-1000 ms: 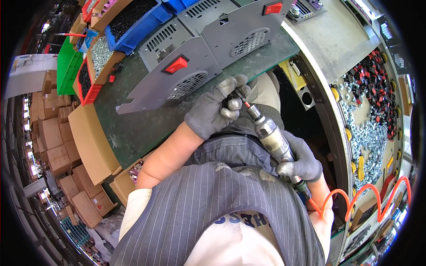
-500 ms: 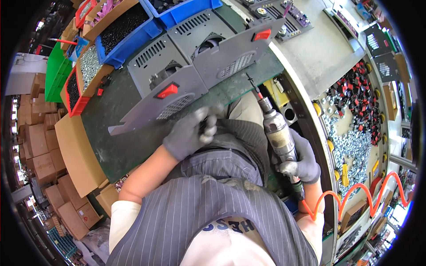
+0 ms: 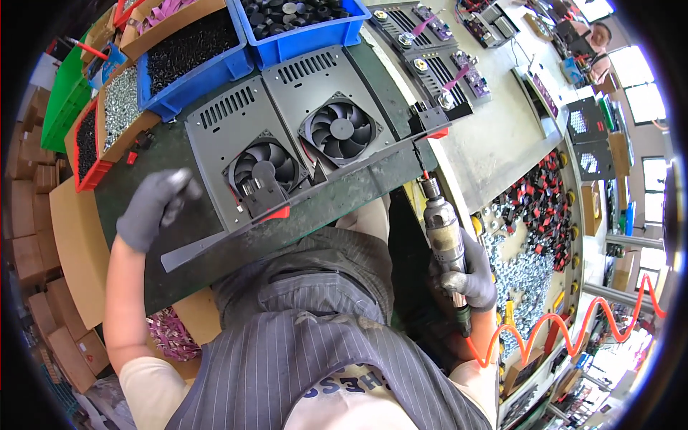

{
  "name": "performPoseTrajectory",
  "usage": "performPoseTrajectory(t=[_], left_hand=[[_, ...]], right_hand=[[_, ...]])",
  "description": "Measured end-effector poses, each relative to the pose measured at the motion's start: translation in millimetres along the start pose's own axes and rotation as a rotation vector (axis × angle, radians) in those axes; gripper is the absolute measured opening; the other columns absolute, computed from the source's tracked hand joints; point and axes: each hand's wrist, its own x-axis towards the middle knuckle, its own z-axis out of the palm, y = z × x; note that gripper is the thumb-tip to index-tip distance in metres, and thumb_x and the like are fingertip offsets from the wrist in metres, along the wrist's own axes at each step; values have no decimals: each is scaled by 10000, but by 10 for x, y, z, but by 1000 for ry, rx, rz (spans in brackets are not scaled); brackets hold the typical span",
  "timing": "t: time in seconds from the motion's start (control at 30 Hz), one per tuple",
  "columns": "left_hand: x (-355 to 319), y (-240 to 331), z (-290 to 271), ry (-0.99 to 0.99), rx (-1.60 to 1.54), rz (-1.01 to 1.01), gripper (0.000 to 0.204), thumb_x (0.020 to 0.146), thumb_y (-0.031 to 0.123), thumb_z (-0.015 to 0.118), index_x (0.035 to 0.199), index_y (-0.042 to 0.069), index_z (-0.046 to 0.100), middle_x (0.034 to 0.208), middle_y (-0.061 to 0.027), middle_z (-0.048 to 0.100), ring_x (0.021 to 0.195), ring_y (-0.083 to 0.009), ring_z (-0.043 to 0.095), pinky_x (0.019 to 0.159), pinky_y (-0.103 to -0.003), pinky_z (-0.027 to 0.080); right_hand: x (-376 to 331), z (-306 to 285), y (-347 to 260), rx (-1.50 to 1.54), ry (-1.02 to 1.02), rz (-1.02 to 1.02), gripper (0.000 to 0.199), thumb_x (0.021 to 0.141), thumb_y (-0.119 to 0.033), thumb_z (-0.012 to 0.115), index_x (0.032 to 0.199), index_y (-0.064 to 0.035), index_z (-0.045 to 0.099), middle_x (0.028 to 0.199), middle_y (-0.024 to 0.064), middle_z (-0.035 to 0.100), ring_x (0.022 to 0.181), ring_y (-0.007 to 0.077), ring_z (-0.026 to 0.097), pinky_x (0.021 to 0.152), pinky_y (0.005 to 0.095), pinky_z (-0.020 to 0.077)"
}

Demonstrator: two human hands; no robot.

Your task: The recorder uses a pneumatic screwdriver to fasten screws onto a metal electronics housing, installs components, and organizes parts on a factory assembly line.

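Observation:
My right hand [image 3: 469,276], in a grey glove, is wrapped round a pneumatic screwdriver [image 3: 444,233]. Its long dark bit points away from me, its tip close to the right end of the metalwork. My left hand [image 3: 154,208], also gloved, is above the bench left of the panels with its fingers curled in; whatever they may hold is hidden. Two grey vented metal panels [image 3: 222,129] lie side by side. Each carries a black fan: a left fan [image 3: 265,168] and a right fan [image 3: 341,129]. Red rocker switches show at the near flange, a left switch [image 3: 276,213] and a right one [image 3: 437,133].
Blue bins [image 3: 168,107] of black parts stand along the far edge. A cardboard tray of silver screws [image 3: 122,104] and a red bin [image 3: 87,147] are at far left. An orange coiled hose [image 3: 530,351] trails right. Red-black parts and silver hardware [image 3: 523,247] cover a right-hand surface.
My left hand has moved left, away from in front of the panels. The metalwork has tipped so the fans face up. The screwdriver stays in my right hand.

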Motion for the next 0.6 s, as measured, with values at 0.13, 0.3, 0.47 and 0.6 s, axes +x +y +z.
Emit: performPoseTrajectory(t=[0.13,0.3,0.47,0.6], left_hand=[[603,423,389,11,379,482,439,838,438,537,834,14,653,620,-42,549,619,-137,550,584,-290,425],[987,823,949,113,854,713,394,819,436,575,840,58,684,809,-147,646,764,-300,628,701,-378,486],[1132,970,1111,-15,1130,496,268,767,347,634,774,79,648,819,-118,624,811,-296,611,716,-415,480],[1104,1180,1032,162,1095,866,234,741,306,646,741,72,629,762,-113,608,743,-294,606,679,-395,482]], right_hand=[[45,5,-66,18,21,16,863,533,-397,817,1207,22,478,831,51,584,725,135,572,653,250,457],[47,35,-37,86,56,42,833,495,-372,803,1153,31,489,761,79,600,627,143,585,566,240,468],[17,31,-40,106,52,73,866,485,-372,806,1165,43,466,730,91,602,571,147,584,514,235,469],[7,30,-38,151,79,100,904,478,-391,818,1176,51,451,727,93,604,572,149,587,503,235,467]])
